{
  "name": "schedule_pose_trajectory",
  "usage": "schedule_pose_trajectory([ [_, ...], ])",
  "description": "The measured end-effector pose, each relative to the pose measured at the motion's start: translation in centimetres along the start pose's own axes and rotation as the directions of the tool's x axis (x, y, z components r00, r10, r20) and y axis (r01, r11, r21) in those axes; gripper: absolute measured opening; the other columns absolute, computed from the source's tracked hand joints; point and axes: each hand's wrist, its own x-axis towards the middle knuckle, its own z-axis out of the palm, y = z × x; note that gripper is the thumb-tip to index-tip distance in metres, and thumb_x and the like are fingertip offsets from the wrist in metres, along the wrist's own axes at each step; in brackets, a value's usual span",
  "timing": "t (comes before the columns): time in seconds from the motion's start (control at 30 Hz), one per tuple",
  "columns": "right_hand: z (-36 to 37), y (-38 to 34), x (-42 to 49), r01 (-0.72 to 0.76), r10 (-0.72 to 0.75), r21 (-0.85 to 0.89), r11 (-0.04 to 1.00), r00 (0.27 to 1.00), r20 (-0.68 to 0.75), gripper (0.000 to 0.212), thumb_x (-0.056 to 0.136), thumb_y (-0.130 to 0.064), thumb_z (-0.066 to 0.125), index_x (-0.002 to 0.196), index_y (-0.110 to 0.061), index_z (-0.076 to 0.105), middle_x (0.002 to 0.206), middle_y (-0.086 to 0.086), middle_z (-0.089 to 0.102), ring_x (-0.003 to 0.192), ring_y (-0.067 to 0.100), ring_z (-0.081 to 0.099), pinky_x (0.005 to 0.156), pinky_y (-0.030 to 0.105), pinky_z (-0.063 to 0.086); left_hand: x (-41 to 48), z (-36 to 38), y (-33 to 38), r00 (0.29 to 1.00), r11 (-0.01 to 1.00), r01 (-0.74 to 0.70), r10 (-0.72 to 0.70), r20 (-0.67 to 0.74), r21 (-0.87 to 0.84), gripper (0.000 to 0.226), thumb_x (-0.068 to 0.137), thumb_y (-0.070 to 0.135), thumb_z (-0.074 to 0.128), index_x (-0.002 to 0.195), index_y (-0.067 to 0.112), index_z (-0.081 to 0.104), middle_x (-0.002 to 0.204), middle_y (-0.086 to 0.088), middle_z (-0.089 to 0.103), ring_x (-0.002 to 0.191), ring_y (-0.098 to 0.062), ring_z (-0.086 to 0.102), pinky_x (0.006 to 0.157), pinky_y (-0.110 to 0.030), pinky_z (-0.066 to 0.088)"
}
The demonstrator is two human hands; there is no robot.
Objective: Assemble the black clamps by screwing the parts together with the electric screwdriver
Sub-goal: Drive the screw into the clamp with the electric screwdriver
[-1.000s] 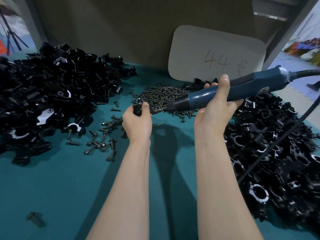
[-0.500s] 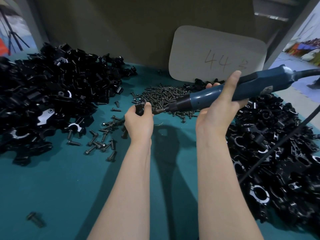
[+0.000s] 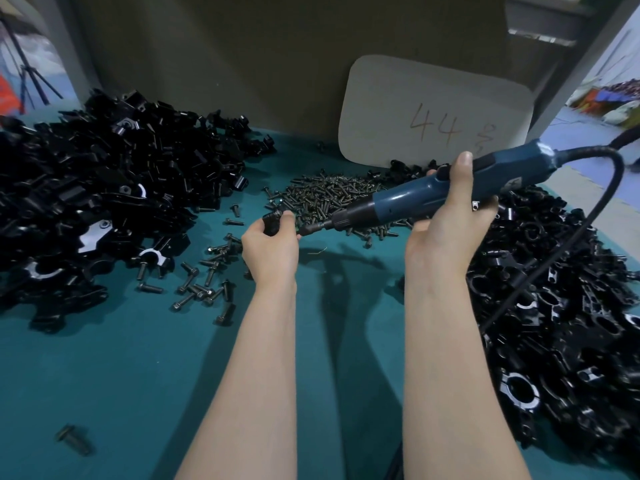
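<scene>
1. Head view, hands: I see the left hand (image 3: 270, 247) with its fingers curled round a small black clamp piece (image 3: 273, 220), held just above the green table (image 3: 104, 375). The right hand (image 3: 450, 230) is wrapped round the barrel of the electric screwdriver (image 3: 408, 197), with one digit lying up over the top of the housing.
2. Head view, the tool: the bit (image 3: 309, 230) points left and slightly down and meets the clamp piece at the left fingertips. I cannot tell whether a screw is seated there, because the fingers hide the joint.
3. Head view, stock: a left heap of clamp parts (image 3: 104, 188) fills one side and a right heap of clamp parts (image 3: 554, 306) lies under the cable (image 3: 571, 237). A pile of screws (image 3: 329, 197) sits between them at the back, in front of a card marked 44 (image 3: 433, 112). Loose screws (image 3: 204, 282) lie near the left wrist.
4. Handling, my judgement: the clamp piece looks rigid, light and smooth-finished, so it may twist under torque. I'd grip it across its flat flanks, with fingers clear of the screw hole. The screwdriver looks heavier, and its cable may tug, so I'd hold it mid-barrel, in line with the screw.
</scene>
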Motion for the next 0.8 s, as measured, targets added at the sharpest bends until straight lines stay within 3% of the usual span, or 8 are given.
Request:
schedule_pose_trajectory([
  [0.37,-0.28,0.18,0.33,0.011,-0.011,0.002,1.000,1.000,-0.003,0.052,0.088,-0.023,0.068,0.132,-0.013,0.041,0.128,0.009,0.059,0.115,0.027,0.060,0.099,0.044,0.049,-0.09,0.05,0.05,1.000,1.000,0.010,-0.010,-0.005,-0.007,0.021,0.092,0.024,0.064,0.073,0.017,0.057,0.071,0.003,0.061,0.075,-0.024,0.063,0.087,-0.039,0.056],
  [0.67,-0.38,0.16,0.25,0.082,-0.083,-0.034,0.996,0.996,-0.018,0.042,0.087,-0.023,0.069,0.122,-0.009,0.050,0.117,0.006,0.064,0.109,0.026,0.063,0.096,0.046,0.050,-0.27,0.38,-0.26,1.000,1.000,0.012,-0.013,0.018,0.024,0.022,0.091,0.022,0.065,0.071,0.017,0.058,0.068,0.003,0.059,0.074,-0.022,0.060,0.089,-0.043,0.055],
  [0.8,-0.30,0.07,0.24,0.089,-0.090,-0.024,0.996,0.996,-0.024,0.042,0.087,-0.023,0.069,0.123,-0.009,0.050,0.121,0.010,0.063,0.110,0.027,0.063,0.096,0.045,0.051,-0.45,0.53,-0.38,0.999,1.000,0.010,-0.011,0.033,0.019,0.021,0.092,0.023,0.064,0.072,0.017,0.058,0.069,0.003,0.060,0.073,-0.021,0.061,0.089,-0.042,0.056],
])
